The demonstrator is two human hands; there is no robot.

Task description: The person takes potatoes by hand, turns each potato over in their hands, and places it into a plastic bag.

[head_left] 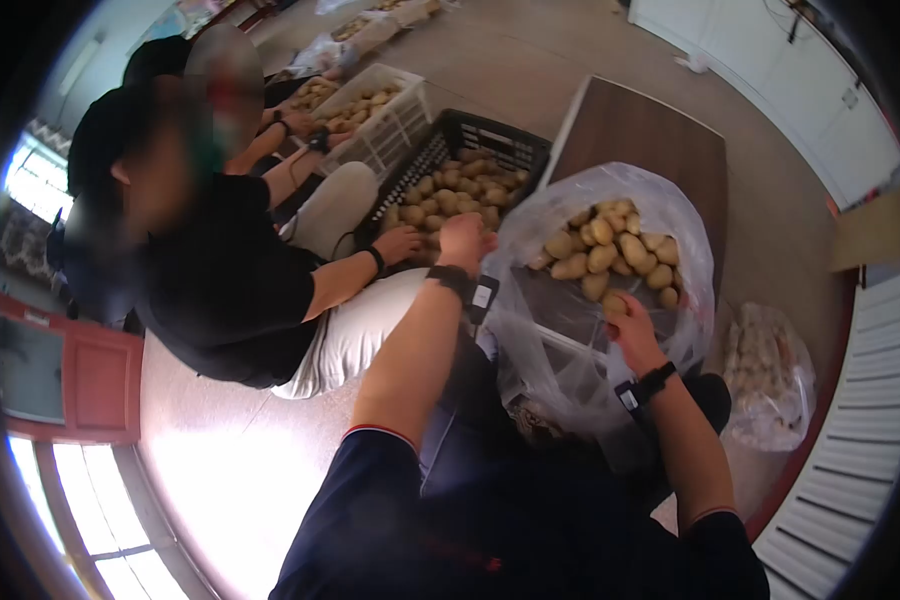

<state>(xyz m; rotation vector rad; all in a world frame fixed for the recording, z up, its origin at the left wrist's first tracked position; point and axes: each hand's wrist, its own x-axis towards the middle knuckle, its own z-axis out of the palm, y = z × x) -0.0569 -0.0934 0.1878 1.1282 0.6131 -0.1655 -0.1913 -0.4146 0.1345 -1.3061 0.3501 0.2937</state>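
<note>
My right hand [635, 335] has its fingers closed round a potato [616, 304] at the near side of the potato pile [610, 245]. That pile lies inside an open, clear plastic bag [530, 350] in front of me. Over the right edge of the black crate [523, 146] is my left hand [465, 243], its fingers bent downward; whether it holds anything is hidden. Potatoes [460, 190] fill much of the crate. A co-worker's hand [398, 245] reaches into the crate just left of mine, apart from it.
A brown-topped table [640, 130] stands behind the bag. At the right, a filled plastic bag [768, 375] rests on the floor. Co-workers in black sit at my left. Beyond the black crate is a white crate [410, 95] with potatoes.
</note>
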